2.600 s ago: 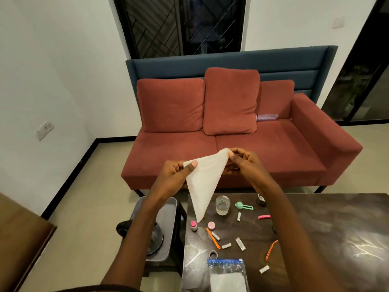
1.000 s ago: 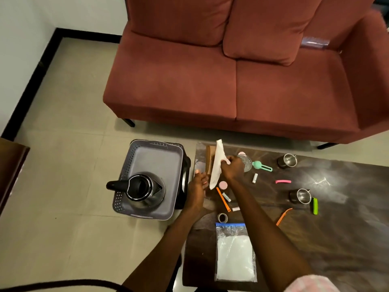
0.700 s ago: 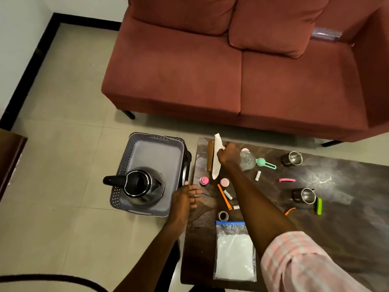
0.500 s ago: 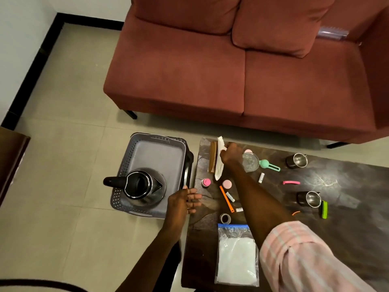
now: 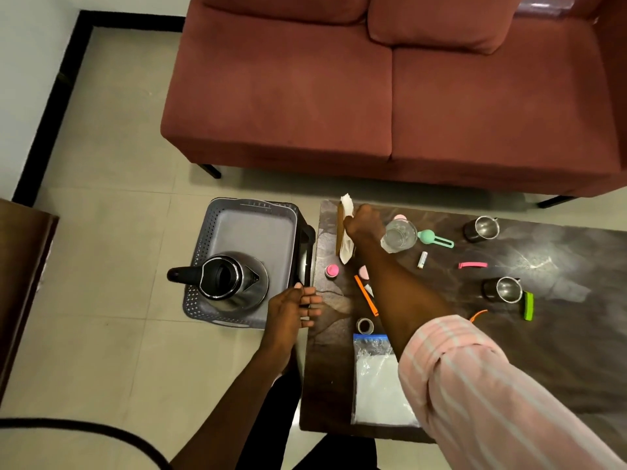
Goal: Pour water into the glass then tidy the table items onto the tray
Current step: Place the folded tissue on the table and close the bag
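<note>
While the right hand (image 5: 363, 225) grips a folded white tissue (image 5: 347, 228) at the far left corner of the dark table (image 5: 559, 351), the clear glass (image 5: 399, 235) stands just to the right of that hand, upright on the tabletop. The tissue hangs down beside a thin brown strip (image 5: 339, 232) lying along the table's left edge; what that strip is cannot be told. The left hand (image 5: 291, 312) is open, its fingers spread and relaxed over the table's left edge, near the tray's near right corner and holding nothing.

Left of the table, the grey perforated tray (image 5: 217, 218) sits on a dark stand, and a steel kettle (image 5: 230, 283) with a black handle stands in the tray's near half, lid open.

Around the glass lie small things: a mint-green scoop (image 5: 436, 238) to its right, a small white tube (image 5: 422, 259) nearer, a pink hair clip (image 5: 472, 265) further right, and a pink-capped bottle (image 5: 331, 271) near the left edge. An orange stick (image 5: 365, 295) lies slantwise beside the right forearm, a roll of tape (image 5: 364, 325) sits nearer, and a zip bag of white powder (image 5: 380, 385) lies at the near edge. Two steel cups (image 5: 481, 228) (image 5: 502, 289) stand on the right part of the table, the nearer one just beside a green clip (image 5: 528, 305).

A red sofa (image 5: 339, 96) stands beyond the table on the tiled floor (image 5: 101, 164).
</note>
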Demonstrator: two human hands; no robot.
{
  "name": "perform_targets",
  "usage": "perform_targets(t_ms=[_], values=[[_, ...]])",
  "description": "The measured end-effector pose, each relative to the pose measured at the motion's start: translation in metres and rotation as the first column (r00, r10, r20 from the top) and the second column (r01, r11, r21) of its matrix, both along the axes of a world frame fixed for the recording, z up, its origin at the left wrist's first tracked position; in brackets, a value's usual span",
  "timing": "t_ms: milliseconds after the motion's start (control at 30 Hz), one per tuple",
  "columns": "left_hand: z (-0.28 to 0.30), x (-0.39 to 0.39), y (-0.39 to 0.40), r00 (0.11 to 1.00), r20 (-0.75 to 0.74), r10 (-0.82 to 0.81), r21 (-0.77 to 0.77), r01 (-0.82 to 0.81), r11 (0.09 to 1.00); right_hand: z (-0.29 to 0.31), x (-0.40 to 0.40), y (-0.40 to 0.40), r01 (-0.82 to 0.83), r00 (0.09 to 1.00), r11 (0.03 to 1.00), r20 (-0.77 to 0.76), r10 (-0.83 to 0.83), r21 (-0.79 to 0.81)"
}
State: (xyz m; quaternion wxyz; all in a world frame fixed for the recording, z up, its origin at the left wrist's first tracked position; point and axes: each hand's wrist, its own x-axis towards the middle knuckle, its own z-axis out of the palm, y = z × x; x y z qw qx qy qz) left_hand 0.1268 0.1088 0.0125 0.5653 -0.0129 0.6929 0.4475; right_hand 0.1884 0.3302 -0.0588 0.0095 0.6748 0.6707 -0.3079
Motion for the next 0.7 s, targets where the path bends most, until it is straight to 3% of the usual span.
perform_targets(t_ms=[200, 367, 533, 700], values=[[0.003, 0.023, -0.006, 0.999, -0.01, -0.04, -0.034, 0.04, 0.999, 0.011, 0.045, -0.016, 0.244, 0.962, 0.97, -0.131, -0.24, 0.019], [-0.003, 0.054, -0.001, 0.995, -0.013, -0.094, -0.056, 0.093, 0.994, 0.01, 0.118, -0.066, 0.449, 0.865, 0.893, -0.26, -0.428, 0.023], [-0.014, 0.096, -0.001, 0.991, -0.006, -0.131, -0.074, 0.131, 0.989, -0.001, 0.187, -0.151, 0.442, 0.827, 0.896, -0.364, -0.429, -0.051], [-0.035, 0.149, -0.012, 0.979, 0.024, -0.201, -0.13, 0.203, 0.971, -0.006, 0.242, -0.217, 0.437, 0.816, 0.888, -0.35, -0.459, -0.146]])
